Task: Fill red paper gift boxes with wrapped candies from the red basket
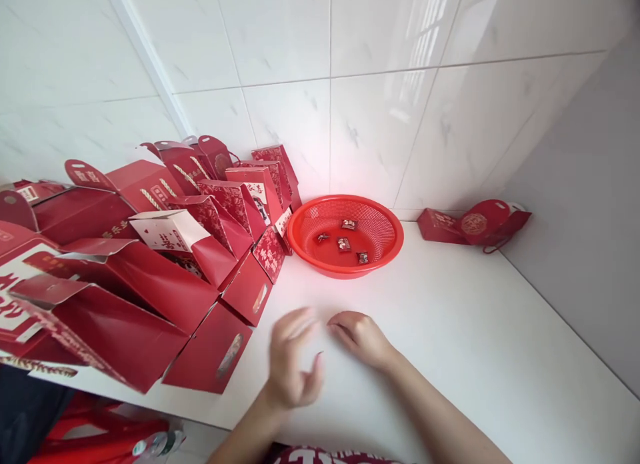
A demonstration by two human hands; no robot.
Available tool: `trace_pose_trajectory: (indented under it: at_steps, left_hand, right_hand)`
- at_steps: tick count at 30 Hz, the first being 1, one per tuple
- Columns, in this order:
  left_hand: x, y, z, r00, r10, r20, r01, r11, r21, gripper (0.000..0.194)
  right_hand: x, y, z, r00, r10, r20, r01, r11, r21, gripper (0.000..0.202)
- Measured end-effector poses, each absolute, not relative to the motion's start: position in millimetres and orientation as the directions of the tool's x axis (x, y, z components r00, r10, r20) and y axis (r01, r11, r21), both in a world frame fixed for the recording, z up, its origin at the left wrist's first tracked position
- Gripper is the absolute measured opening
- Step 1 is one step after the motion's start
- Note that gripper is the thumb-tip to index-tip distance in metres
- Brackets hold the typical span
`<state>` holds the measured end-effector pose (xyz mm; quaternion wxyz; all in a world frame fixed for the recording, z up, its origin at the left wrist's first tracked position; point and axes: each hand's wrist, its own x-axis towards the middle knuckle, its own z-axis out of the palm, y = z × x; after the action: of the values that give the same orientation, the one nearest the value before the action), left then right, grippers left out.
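Note:
My left hand (294, 357), slightly blurred, is just above the white table with its thumb apart from its curved fingers and nothing between them. To its right, my right hand (364, 339) is closed, its fingers curled toward the tabletop; whatever may be inside is hidden. Beyond both hands stands a red plastic colander (345, 272), touched by neither. Several small wrapped candies lie spread over its bottom, among them one candy (343, 245) near the middle and another candy (363, 257) to the right.
Red gift boxes (145, 304) crowd the table's left side, one box (270, 254) close beside the colander. Another red box (465, 224) lies against the back wall at right. A tiled wall (370, 131) and grey panel (580, 237) bound the white table (460, 331). A red stool (100, 431) stands below left.

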<state>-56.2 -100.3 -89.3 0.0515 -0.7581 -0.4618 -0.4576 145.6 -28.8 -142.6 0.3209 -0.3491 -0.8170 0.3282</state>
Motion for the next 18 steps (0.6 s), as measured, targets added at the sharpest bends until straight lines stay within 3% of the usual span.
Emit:
trace_pose_trajectory:
  at_steps: [2,5,7,14,18]
  left_hand:
    - [-18.9,-78.9,-107.3,0.447,0.735,0.510,0.673,-0.652,0.349,0.053]
    - [14.0,-55.8,-133.5,0.528,0.831,0.176,0.741,-0.552,0.383,0.067]
    - [22.5,-44.2,-146.0,0.550,0.832,0.073,0.764,-0.536,0.358,0.077]
    - [43.8,-6.7,-154.1,0.552,0.832,0.057,0.782,-0.541,0.310,0.072]
    - [51.2,1.2,-153.6,0.551,0.833,0.057,0.779,-0.537,0.323,0.070]
  right_hand:
    - [156.4,-15.7,-149.4,-0.365,0.874,0.320,0.406,0.459,-0.790,0.019]
    - [188.5,15.6,-164.5,0.019,0.951,0.308,0.440,0.268,-0.857,0.024]
    - [218.3,39.6,-175.0,0.174,0.936,0.305,0.455,0.198,-0.868,0.031]
    - [320.0,108.2,-198.8,0.450,0.829,0.333,0.545,0.040,-0.838,0.029]
    - [359.1,143.1,-205.9,0.614,0.711,0.344,0.538,-0.059,-0.841,0.041]
